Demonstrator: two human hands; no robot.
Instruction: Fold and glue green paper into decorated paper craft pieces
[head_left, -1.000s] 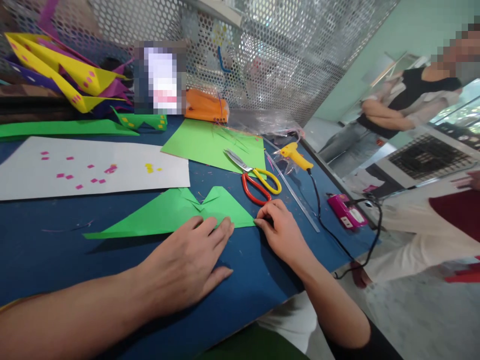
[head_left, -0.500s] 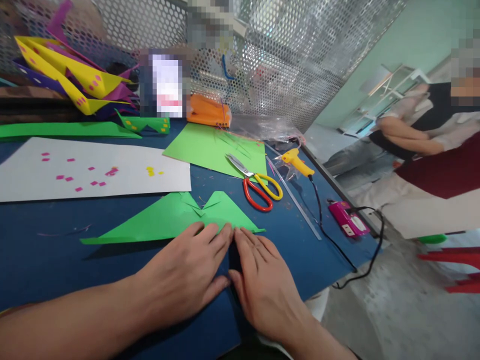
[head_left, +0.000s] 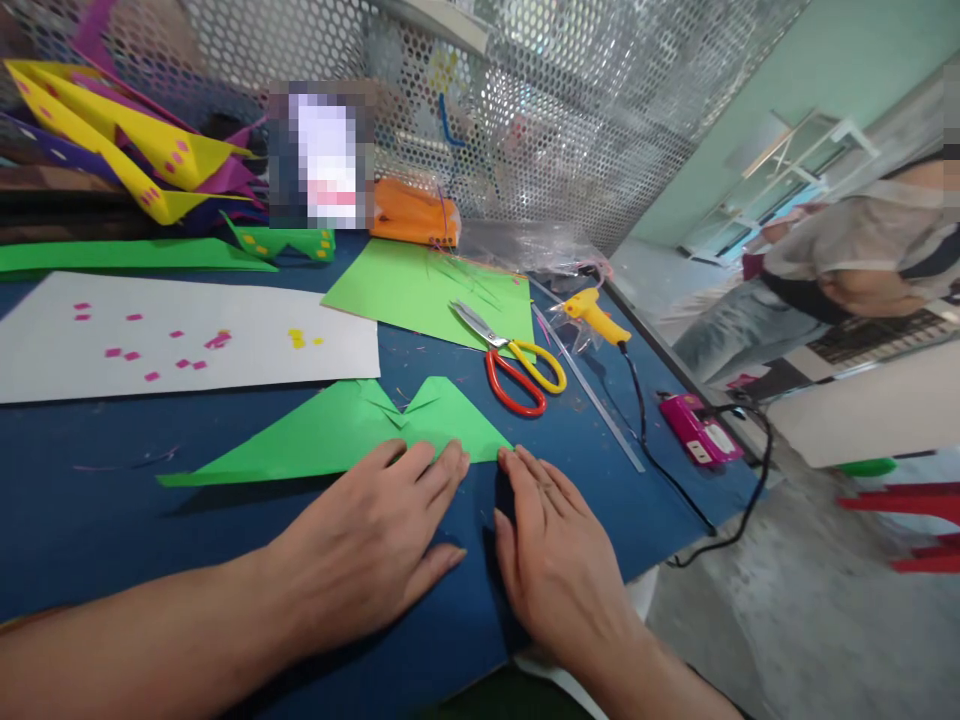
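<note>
Far left: white paper sheet (head_left: 187,345) dotted with small pink and yellow squares, lying flat on the blue table (head_left: 90,520). Nearer: folded green paper shape (head_left: 337,435), creased, long point stretching left. Left hand (head_left: 367,545) flat, palm down, fingers spread, gripping nothing, fingertips pressing the shape's near edge. Right hand (head_left: 551,560) likewise flat and unclenched, fingertips touching the right corner. Beyond: metal scissors with red and yellow handles (head_left: 510,360), yellow plastic glue gun (head_left: 595,314).
</note>
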